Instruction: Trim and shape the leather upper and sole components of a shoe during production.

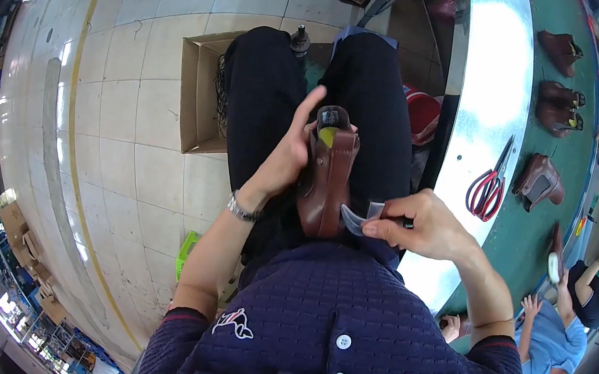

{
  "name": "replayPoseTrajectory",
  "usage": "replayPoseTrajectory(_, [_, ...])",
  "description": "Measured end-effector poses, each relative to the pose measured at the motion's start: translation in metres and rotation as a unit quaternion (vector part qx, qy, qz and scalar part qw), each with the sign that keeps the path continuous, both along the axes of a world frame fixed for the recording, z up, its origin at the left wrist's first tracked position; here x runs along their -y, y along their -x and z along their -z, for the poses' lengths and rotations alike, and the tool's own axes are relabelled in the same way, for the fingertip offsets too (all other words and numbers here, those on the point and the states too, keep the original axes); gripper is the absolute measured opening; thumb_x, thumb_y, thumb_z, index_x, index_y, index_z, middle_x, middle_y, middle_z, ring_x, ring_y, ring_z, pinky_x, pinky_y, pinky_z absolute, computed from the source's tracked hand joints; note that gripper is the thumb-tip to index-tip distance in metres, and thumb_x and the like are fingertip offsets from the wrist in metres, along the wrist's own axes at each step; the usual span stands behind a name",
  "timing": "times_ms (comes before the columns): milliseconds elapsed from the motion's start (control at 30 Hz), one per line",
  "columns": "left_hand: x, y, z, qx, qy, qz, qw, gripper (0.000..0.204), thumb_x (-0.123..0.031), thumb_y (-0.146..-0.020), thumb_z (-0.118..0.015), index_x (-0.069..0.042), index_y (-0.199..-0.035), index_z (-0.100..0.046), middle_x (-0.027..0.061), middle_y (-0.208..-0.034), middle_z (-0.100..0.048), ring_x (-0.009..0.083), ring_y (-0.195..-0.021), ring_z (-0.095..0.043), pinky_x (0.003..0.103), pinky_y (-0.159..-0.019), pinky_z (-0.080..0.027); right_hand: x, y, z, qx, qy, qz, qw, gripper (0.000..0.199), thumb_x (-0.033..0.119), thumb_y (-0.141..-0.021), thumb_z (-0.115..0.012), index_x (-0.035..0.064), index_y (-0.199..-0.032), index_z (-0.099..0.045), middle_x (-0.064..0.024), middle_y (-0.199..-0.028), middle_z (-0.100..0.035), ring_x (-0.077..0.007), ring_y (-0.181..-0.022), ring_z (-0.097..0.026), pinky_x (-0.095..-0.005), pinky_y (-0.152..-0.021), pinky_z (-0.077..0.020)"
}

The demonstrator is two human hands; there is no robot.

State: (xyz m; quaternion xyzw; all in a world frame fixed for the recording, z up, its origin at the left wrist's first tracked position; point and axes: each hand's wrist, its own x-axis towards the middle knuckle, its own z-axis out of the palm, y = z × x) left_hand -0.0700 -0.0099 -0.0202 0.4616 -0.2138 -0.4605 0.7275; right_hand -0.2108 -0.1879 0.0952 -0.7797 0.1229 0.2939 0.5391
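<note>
A brown leather ankle boot (323,197) stands over my lap, its opening away from me and a yellow patch showing inside. My left hand (292,158) holds it from the left side, thumb stretched upward and the other fingers partly hidden behind the leather. In my right hand (425,226) is a tool with a curved silver blade (353,220) and a dark handle. The blade's tip points left and lies at the boot's lower right side; whether it touches the leather I cannot tell.
To my right runs a bench with a shiny metal edge (489,76), where red-handled scissors (487,191) lie. Beyond, several brown boots (541,181) stand on a green surface (488,264), with co-workers alongside. An open cardboard box (189,99) with dark cords sits left of my legs.
</note>
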Motion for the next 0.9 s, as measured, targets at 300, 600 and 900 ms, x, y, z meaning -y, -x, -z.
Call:
replayPoseTrajectory(300, [0.014, 0.017, -0.003, -0.125, -0.172, 0.049, 0.976, 0.096, -0.078, -0.086, 0.000, -0.003, -0.084, -0.062, 0.0075, -0.080, -0.062, 0.0155, -0.072, -0.061, 0.028, -0.071, -0.051, 0.036, 0.058, 0.006, -0.051, 0.105, 0.233, 0.966, 0.026, 0.027, -0.093, -0.062, 0.0024, -0.091, -0.070, -0.0121, -0.068, -0.065, -0.0187, -0.061, -0.064, -0.0309, -0.055, -0.0489])
replayPoseTrajectory(600, [0.031, 0.003, -0.043, 0.042, -0.103, 0.124, 0.986, 0.096, -0.074, -0.089, 0.001, 0.000, -0.082, -0.061, 0.0076, -0.079, -0.060, 0.0181, -0.071, -0.058, 0.030, -0.076, -0.048, 0.109, 0.094, 0.095, -0.041, 0.643, 0.184, 0.742, 0.044, 0.006, -0.091, -0.058, 0.0104, -0.134, -0.053, -0.0172, -0.118, -0.058, -0.0319, -0.106, -0.060, -0.0423, -0.088, -0.0518])
replayPoseTrajectory(900, [0.065, 0.008, -0.084, 0.465, 0.143, 0.099, 0.868, 0.038, -0.034, -0.095, -0.045, -0.004, -0.079, -0.063, 0.0086, -0.080, -0.062, 0.0287, -0.083, -0.063, 0.044, -0.090, -0.048, 0.058, -0.024, 0.057, 0.115, -0.286, 0.398, 0.864, 0.053, 0.028, -0.094, -0.059, 0.0067, -0.140, -0.045, -0.0107, -0.122, -0.060, -0.0189, -0.112, -0.057, -0.0320, -0.096, -0.0445])
